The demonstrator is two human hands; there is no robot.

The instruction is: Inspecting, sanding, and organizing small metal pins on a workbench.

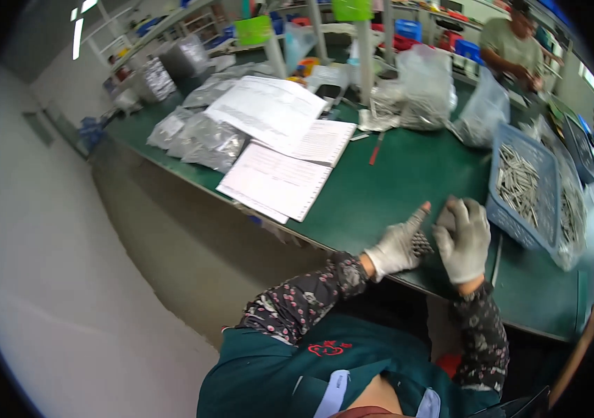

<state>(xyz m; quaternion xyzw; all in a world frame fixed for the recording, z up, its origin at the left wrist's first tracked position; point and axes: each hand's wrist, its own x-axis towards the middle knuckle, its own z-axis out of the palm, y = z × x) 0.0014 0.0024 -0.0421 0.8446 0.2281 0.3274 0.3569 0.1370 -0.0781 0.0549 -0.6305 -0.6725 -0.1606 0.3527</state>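
Dark green top [262, 373] at lower centre; beyond it, right of centre, the gloved left hand [398, 249] and right hand [467, 240] slightly apart over the green bench [380, 202], any grip unclear; blue basket [516, 226] of metal pins [518, 184] at right; papers [265, 111] upper centre-left

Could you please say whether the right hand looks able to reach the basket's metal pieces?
Probably yes: the right hand is close beside the basket, whose open top leaves the metal pieces uncovered; only its rim stands between.
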